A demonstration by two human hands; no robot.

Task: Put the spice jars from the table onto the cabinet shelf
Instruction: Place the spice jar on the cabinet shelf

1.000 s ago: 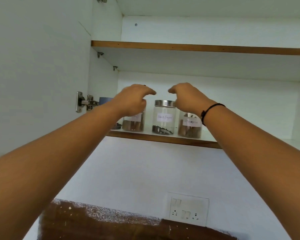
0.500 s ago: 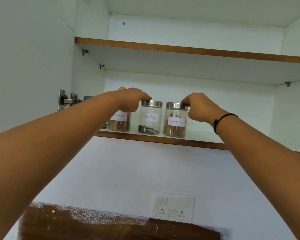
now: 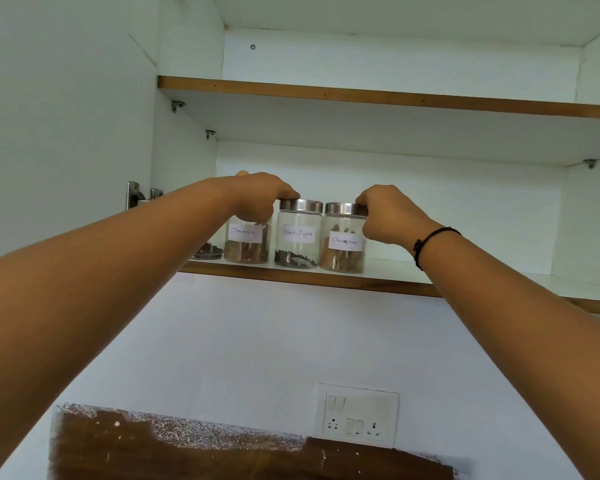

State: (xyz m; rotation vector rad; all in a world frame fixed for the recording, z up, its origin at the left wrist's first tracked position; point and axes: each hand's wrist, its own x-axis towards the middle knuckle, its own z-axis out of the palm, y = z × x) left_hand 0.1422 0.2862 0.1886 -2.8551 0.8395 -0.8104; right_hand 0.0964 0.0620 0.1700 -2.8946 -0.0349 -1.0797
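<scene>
Three glass spice jars with steel lids stand in a row on the lower cabinet shelf (image 3: 388, 284). The left cinnamon jar (image 3: 246, 244) has its lid hidden under my left hand (image 3: 260, 199), whose fingers curl round that lid and reach to the edge of the black pepper jar's lid. The black pepper jar (image 3: 298, 237) stands in the middle, touching its neighbours. My right hand (image 3: 387, 216) grips the right side of the lid of the right cinnamon jar (image 3: 343, 244).
An upper shelf (image 3: 361, 97) spans the cabinet above. The open cabinet door (image 3: 59, 116) with its hinge (image 3: 136, 195) is at left. A flat metal object (image 3: 208, 252) lies left of the jars. A switch socket plate (image 3: 358, 415) is on the wall below.
One second ago both hands hovered together over the middle jar. They have spread apart: the left onto the left jar's lid, the right onto the right jar's lid.
</scene>
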